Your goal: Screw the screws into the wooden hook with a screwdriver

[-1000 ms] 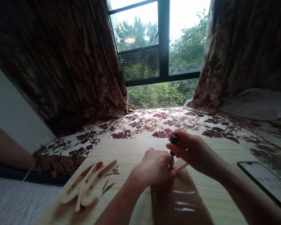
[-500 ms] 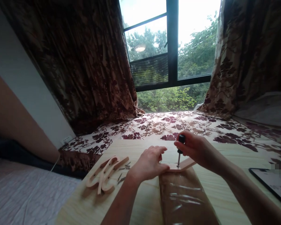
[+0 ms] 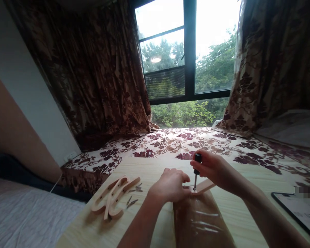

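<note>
The right hand [image 3: 209,167] is gripping a screwdriver [image 3: 196,171]; just below it, the wooden piece [image 3: 204,187] is lying, with the left hand [image 3: 169,186] seemingly pinching that piece's left end.

Wooden piece [image 3: 206,186]: one end concealed by the left hand [image 3: 169,186]; grip there not determinable. 
Screwdriver [image 3: 195,179]: handle partly covered by the right hand [image 3: 217,169]; tip too small to make out. 
Brown package [image 3: 196,220]: cut by the bottom edge; far end obscured by wood and left hand. 
Screws [image 3: 132,203]: threads and heads too fine to read. 
Curved wooden pieces [image 3: 109,201]: overlapping, portions concealed. 
Phone [image 3: 294,210]: cropped at right, upper corner pixelated, display illegible. 
Worktop [image 3: 93,234]: near edge out of frame.
</note>
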Available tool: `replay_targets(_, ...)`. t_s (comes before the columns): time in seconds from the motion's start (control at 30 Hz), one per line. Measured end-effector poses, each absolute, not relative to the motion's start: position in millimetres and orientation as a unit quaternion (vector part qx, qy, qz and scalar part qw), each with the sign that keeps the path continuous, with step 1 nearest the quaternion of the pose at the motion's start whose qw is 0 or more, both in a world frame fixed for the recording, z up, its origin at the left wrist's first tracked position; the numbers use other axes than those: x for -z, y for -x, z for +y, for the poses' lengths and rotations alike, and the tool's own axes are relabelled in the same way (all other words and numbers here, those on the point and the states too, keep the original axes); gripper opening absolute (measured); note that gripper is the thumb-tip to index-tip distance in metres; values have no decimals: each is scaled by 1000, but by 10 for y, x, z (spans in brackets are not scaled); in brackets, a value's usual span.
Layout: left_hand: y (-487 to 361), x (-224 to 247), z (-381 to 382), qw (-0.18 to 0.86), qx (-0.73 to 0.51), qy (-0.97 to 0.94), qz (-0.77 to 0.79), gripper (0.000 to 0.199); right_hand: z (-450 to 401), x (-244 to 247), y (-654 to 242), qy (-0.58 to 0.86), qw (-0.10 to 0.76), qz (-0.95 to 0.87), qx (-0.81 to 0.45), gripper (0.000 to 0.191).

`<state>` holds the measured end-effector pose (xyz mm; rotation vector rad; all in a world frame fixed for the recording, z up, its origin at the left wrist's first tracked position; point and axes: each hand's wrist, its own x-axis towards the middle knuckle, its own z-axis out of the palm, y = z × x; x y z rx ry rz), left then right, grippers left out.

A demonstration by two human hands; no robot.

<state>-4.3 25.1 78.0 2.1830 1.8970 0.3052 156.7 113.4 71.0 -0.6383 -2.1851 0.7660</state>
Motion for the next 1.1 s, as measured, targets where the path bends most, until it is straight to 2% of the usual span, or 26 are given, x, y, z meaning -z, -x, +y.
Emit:
replay_targets(0.33,187,-882,555,220,-62,-773,591,17,1074,-739,-1559,253,358,-856,-274,8)
replay_targets(0.53,245,-817,533,248,-81,-787,558,20,1030,-757,-1556,259,347,-870,-238,16)
replay_targets(0.83,288,-796,483,238,-93,-786,563,24,1103,-664,-1612,264,335,-854,-299,18)
replay_targets(1.1,284,-710,502,218,-93,-780,579,26,1150,-615,-1607,264,347,-849,-298,22)
